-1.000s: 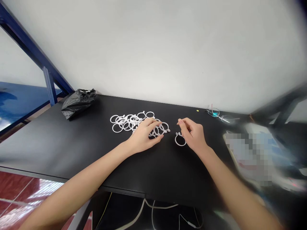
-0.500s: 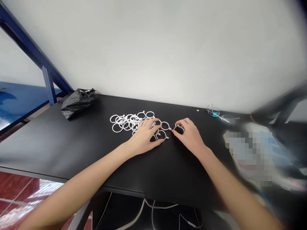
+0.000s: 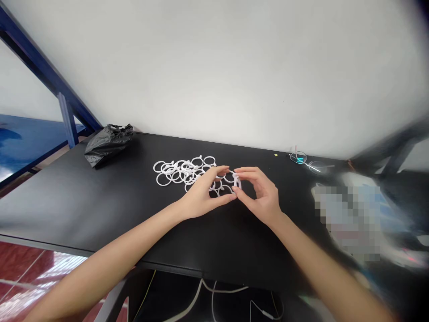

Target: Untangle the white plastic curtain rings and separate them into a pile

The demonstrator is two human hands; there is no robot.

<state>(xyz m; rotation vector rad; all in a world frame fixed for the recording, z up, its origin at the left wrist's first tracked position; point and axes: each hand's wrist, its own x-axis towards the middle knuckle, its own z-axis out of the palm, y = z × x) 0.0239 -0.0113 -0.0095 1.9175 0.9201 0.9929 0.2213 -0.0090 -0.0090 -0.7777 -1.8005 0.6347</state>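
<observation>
My right hand [image 3: 263, 194] pinches a white curtain ring [image 3: 239, 184] between thumb and fingertips, the ring tipped up nearly on edge. Whether a second ring lies against it I cannot tell. My left hand [image 3: 203, 194] faces it from the left, its thumb and fingers apart in a curve, with the tips close to the held ring. Whether they touch it is unclear. Under and beyond the left hand lies a loose, overlapping heap of white curtain rings [image 3: 164, 179], each with a small knob. My left hand hides some of them.
The black table [image 3: 110, 210] meets a pale wall. A crumpled black plastic bag [image 3: 109, 144] lies at the back left, eyeglasses [image 3: 313, 166] at the back right. A partly blurred plastic package [image 3: 351, 219] is on the right. Cables [image 3: 197, 295] hang below the front edge.
My right hand has moved left with the ring, lifting it and turning it on edge. My left hand has shifted slightly right and opened towards the right hand.
</observation>
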